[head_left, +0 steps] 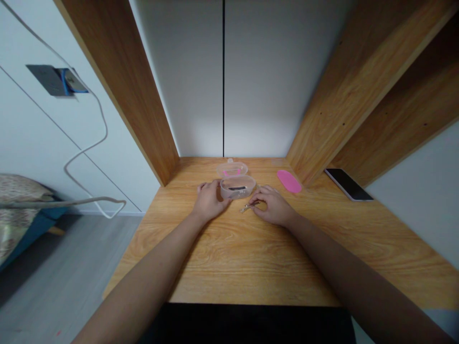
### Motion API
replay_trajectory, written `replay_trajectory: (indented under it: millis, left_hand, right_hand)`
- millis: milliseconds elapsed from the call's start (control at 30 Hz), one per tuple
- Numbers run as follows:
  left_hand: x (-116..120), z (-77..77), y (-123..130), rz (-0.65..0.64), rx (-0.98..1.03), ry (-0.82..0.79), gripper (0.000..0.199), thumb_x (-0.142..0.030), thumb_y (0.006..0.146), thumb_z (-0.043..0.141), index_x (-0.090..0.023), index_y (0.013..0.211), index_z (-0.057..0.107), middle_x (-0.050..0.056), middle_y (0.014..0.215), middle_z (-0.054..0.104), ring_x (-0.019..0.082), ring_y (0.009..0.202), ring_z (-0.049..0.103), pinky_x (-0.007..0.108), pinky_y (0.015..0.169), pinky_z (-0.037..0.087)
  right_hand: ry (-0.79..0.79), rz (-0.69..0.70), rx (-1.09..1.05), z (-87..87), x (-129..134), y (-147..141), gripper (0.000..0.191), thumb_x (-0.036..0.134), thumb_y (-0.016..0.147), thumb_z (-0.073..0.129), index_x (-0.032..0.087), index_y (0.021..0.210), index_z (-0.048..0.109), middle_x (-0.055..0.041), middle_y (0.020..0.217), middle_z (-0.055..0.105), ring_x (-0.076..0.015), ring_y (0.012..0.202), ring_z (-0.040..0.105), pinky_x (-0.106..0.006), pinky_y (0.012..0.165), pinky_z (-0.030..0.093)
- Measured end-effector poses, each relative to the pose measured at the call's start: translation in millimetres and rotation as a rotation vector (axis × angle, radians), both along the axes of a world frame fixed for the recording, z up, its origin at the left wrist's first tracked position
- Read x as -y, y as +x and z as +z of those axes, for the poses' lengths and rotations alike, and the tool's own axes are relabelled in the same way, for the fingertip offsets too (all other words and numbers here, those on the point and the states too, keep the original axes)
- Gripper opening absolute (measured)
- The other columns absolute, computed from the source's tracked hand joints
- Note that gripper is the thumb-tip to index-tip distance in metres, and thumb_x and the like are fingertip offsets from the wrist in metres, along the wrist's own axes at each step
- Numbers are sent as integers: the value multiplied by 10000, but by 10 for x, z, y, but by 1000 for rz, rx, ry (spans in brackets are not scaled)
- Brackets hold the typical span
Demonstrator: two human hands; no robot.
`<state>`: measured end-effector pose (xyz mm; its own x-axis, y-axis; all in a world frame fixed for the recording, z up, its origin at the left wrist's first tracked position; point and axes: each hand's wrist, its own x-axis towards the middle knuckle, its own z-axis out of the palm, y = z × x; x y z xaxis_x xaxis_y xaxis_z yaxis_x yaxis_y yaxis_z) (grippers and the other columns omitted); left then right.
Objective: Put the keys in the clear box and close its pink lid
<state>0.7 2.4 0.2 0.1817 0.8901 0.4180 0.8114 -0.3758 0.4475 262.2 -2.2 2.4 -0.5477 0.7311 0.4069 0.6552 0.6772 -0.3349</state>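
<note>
On the wooden desk stands a small clear plastic box (229,192), its lid (239,168) flipped back behind it with pink marks on it. A slim dark item (237,188) lies inside the box. My left hand (209,200) curls round the left end of the box, thumb at its front. Just right of the box, my right hand (272,205) pinches a small shiny gold-coloured piece (246,208), possibly a hair clip; the fingers hide part of it. The back of this hand's fingers comes close to the box's right end.
A pink oval plate (289,181) lies at the back right of the desk (222,267). Farther right, a dark-screened phone (347,184) lies by the wooden panel. Wooden uprights flank the desk's back. A white cable (103,124) hangs on the left from a wall socket (73,80).
</note>
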Motion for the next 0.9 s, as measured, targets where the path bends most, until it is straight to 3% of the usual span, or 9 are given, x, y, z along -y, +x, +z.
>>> replay_trajectory:
  millis: [333, 533, 667, 900]
  left_hand:
    - [-1, -15, 3, -9, 12, 13, 573, -431, 739, 755, -236, 1225, 524, 60, 1183, 702, 286, 1117, 639, 463, 1075, 348]
    - [5, 3, 4, -4, 10, -4, 595, -433, 737, 758, -240, 1245, 514, 60, 1190, 701, 280, 1123, 636, 454, 1079, 347]
    - [9, 9, 10, 2, 16, -10, 580, -428, 742, 756, -242, 1238, 521, 63, 1202, 698, 280, 1130, 635, 463, 1089, 339]
    - [10, 14, 13, 6, 17, -14, 575, -433, 736, 764, -239, 1222, 526, 63, 1173, 705, 290, 1123, 640, 468, 1084, 353]
  right_hand:
    - [-70, 45, 5, 23, 32, -6, 109, 245, 832, 685, 249, 932, 730, -24, 833, 716, -207, 857, 623, -362, 791, 437]
    - [-90, 61, 13, 60, 42, -22, 176, 239, 834, 685, 247, 1006, 725, -29, 865, 716, -201, 850, 636, -356, 783, 449]
    - [-41, 73, 9, 81, 50, -29, 206, 259, 875, 654, 261, 1070, 723, -56, 991, 708, -223, 955, 632, -384, 847, 461]
    - [-15, 141, -7, 52, 49, 0, 190, 258, 873, 665, 299, 1031, 763, -63, 1030, 683, -229, 989, 620, -403, 868, 473]
